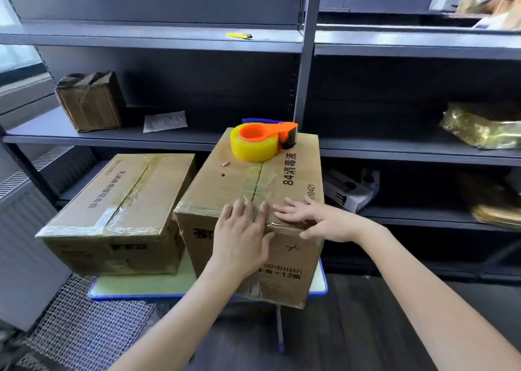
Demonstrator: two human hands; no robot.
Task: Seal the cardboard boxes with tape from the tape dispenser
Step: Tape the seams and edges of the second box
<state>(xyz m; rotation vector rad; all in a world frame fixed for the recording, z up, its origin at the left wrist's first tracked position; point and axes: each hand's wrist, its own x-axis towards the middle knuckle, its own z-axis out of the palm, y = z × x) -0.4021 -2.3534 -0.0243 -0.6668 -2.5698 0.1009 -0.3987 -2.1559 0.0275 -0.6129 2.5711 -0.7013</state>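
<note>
Two cardboard boxes stand on a small table (141, 286). The right box (293, 173) has clear tape along its top seam, running over the near edge. My left hand (242, 235) lies flat over that near edge, fingers straight on the tape. My right hand (315, 218) rests with spread fingers on the top near the right corner, thumb down the front face. The tape dispenser (259, 142), an orange holder with a yellowish roll, sits on the far end of this box. The left box (124, 198) is lower, with tape across its seam.
Grey metal shelves fill the background. A small taped box (90, 102) and a flat packet (165, 121) lie on the middle left shelf, a yellow cutter (238, 35) on the shelf above, gold foil packs (482, 128) at right. A white mesh panel (84, 328) lies at lower left.
</note>
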